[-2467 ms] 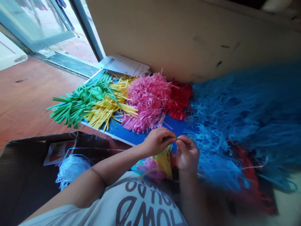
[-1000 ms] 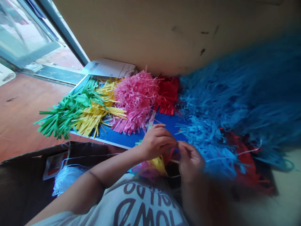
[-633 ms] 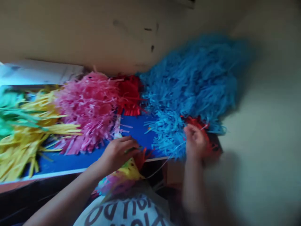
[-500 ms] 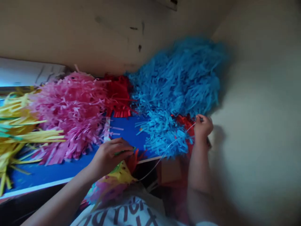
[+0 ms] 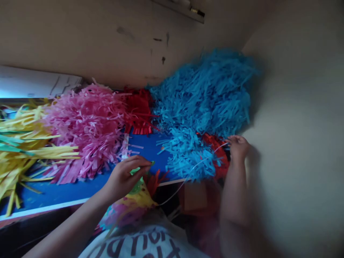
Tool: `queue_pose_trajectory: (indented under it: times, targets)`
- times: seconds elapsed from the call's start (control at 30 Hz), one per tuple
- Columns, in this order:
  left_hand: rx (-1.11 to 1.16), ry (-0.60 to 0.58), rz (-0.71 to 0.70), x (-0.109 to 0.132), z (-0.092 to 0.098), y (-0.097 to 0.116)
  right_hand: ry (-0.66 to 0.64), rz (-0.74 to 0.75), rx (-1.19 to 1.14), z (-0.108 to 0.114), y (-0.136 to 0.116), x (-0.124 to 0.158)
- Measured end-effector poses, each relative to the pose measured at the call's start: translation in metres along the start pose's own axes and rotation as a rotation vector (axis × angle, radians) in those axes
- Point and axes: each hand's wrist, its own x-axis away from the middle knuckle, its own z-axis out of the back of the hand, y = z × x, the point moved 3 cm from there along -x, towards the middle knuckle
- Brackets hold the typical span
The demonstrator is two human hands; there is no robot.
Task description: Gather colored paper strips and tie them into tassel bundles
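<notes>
My left hand (image 5: 126,178) pinches a green paper tassel (image 5: 137,175) at the top of a bunch of yellow, pink and red tassels (image 5: 134,202) hanging in front of my shirt. My right hand (image 5: 238,147) is closed on a thin white string (image 5: 193,168), held out to the right over the blue fringe pile (image 5: 204,104). The string runs slack from that hand back down to the bunch near my left hand.
A blue board (image 5: 80,182) carries heaps of cut paper fringe: yellow (image 5: 24,143), pink (image 5: 88,122), red (image 5: 138,107) and blue. More red fringe (image 5: 217,150) lies under my right hand. A beige wall (image 5: 107,43) stands behind, and white papers (image 5: 34,86) lie at the back left.
My right hand has pulled away from my left hand to the right, drawing the white string out. The view has swung right; my left hand stays on the tassel bunch.
</notes>
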Motion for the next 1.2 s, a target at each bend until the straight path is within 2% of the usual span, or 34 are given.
queue_pose_trajectory:
  times: [0.1, 0.13, 0.2, 0.27, 0.3, 0.37, 0.47, 0.6, 0.73, 0.83, 1.0, 1.13, 1.2]
  targets:
    - [0.169, 0.04, 0.234, 0.006, -0.006, 0.003, 0.01, 0.053, -0.215, 0.012, -0.034, 0.077]
    - [0.283, 0.035, 0.355, 0.01, -0.009, 0.003, -0.053, 0.08, -0.263, 0.013, -0.05, 0.111]
    - [0.578, 0.052, 0.558, 0.017, -0.014, 0.004, -0.409, 0.161, -0.326, 0.009, -0.083, 0.179]
    - [0.791, 0.081, 0.659, 0.026, -0.014, 0.008, -0.68, 0.214, -0.424, 0.006, -0.114, 0.237]
    - [0.857, 0.092, 0.68, 0.031, -0.012, 0.011, -0.788, 0.233, -0.47, 0.003, -0.126, 0.259]
    - [0.918, 0.11, 0.683, 0.042, -0.006, 0.019, -0.922, 0.267, -0.536, -0.003, -0.143, 0.289]
    - [0.921, 0.116, 0.616, 0.061, 0.004, 0.032, -0.985, 0.333, -0.542, -0.01, -0.153, 0.306]
    - [0.821, 0.065, 0.481, 0.085, 0.013, 0.043, -1.006, 0.346, -0.509, -0.006, -0.151, 0.317]
    - [0.441, 0.05, 0.248, 0.108, 0.021, 0.053, -1.136, 0.178, -0.584, 0.003, -0.145, 0.335]
    - [0.211, 0.037, 0.117, 0.126, 0.019, 0.061, -1.239, 0.1, -0.677, 0.009, -0.14, 0.352]
    - [0.265, 0.052, 0.116, 0.157, 0.007, 0.071, -1.2, 0.203, -0.682, 0.028, -0.129, 0.374]
    - [0.01, 0.019, 0.013, 0.178, 0.008, 0.084, -1.128, 0.257, -0.698, 0.046, -0.117, 0.39]
    - [-0.047, 0.082, -0.081, 0.183, 0.019, 0.096, -1.114, 0.311, -0.697, 0.049, -0.114, 0.399]
